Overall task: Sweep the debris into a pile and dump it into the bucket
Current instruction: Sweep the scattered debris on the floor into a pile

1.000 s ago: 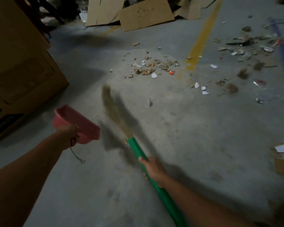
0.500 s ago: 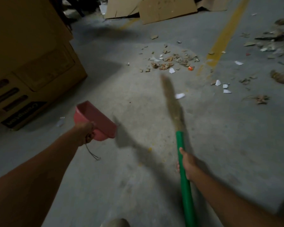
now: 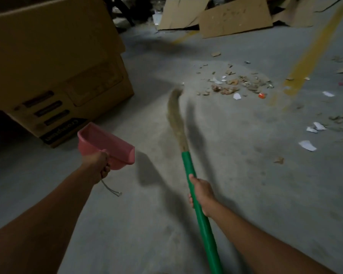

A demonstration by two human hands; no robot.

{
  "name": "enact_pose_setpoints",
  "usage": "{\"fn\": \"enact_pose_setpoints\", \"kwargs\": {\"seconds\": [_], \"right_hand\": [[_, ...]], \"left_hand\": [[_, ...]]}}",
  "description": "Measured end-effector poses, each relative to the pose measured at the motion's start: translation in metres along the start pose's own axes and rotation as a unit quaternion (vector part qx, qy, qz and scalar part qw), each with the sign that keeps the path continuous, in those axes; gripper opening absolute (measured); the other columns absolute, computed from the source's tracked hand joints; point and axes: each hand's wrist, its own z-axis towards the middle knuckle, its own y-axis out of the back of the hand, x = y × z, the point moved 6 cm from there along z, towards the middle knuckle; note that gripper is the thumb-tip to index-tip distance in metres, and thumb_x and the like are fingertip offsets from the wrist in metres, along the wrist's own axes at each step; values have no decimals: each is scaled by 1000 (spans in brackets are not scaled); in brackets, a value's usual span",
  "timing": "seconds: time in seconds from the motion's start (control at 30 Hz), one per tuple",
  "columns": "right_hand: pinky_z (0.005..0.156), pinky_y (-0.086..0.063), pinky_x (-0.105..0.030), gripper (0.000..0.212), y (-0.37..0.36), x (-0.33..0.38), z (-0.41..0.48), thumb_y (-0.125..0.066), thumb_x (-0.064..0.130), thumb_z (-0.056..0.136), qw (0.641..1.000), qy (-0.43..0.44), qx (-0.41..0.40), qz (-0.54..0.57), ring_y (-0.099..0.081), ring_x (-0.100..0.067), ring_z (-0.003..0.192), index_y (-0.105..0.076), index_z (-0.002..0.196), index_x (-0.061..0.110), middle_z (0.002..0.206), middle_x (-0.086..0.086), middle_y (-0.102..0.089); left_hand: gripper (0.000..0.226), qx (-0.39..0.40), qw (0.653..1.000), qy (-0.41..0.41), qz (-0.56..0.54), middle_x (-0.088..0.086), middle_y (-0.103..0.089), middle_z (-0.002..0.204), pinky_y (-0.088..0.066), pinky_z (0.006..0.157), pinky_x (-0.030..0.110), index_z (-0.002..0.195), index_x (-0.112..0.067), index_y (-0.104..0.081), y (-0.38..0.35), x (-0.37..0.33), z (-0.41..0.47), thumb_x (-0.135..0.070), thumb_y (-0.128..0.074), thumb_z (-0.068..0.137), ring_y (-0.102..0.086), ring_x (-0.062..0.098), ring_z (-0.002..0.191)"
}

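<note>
**Finding one.** The debris pile (image 3: 234,85) lies ahead of your right hand (image 3: 201,191) and to its right, well apart from it, on the floor (image 3: 246,175) short of the yellow line (image 3: 309,56). That hand is wrapped round the green handle of the broom (image 3: 198,214). The broom's long axis runs from the lower right of the view up and away from you. The bristles (image 3: 175,119) curve leftward at the tip, which sits near the pile's near-left fringe (blur hides whether it touches any scrap). Your right hand is the nearer of the two to the pile. In my judgement the coming stroke must run rightward from that fringe to draw the strays inward.

**Finding two.** Your left hand (image 3: 96,164) grips the pink dustpan (image 3: 107,141) by its handle, off the floor, with a cord loop (image 3: 111,189) hanging below the fist. It is near the cardboard box (image 3: 53,72) and well left of the pile. No bucket is in view.

**Finding three.** Loose white scraps (image 3: 307,145) lie to the right, outside the pile.

**Change from half a second earlier.** The bristles then pointed straight ahead, with the tip short of the pile's near edge. Now the tip stands to the left of that edge. The white scrap that lay beside the tip has probably been carried off, since I cannot find it now. Both grips are unchanged.
</note>
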Motion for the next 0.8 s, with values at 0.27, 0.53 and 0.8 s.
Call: {"fn": "enact_pose_setpoints", "kwargs": {"seconds": [0.27,0.53,0.8], "right_hand": [[36,-39,-20,39,-153,-2,-19,-53,41,101,956,3,197,-216,-48,-17,36,-54,78,10,51,-7,-52],[38,-36,-19,38,-168,-41,-6,-54,38,100,964,-129,198,-126,-44,-18,38,-54,80,6,53,-9,-50],[36,-35,-20,43,-37,-53,36,-59,42,98,989,-137,29,41,-42,-19,34,-56,79,4,47,-11,-48]], "left_hand": [[17,-152,985,60,-50,10,-50,65,-29,27,15,87,-2,-54,100,58,3,-12,-47,98,-45,15,34],[30,-172,983,67,-18,9,-49,60,-29,32,14,80,-5,-53,119,76,12,-25,-46,102,-40,15,45],[38,-72,996,15,45,7,-45,59,-27,32,15,78,-9,-51,30,31,23,-36,-44,104,-37,13,42]]}}
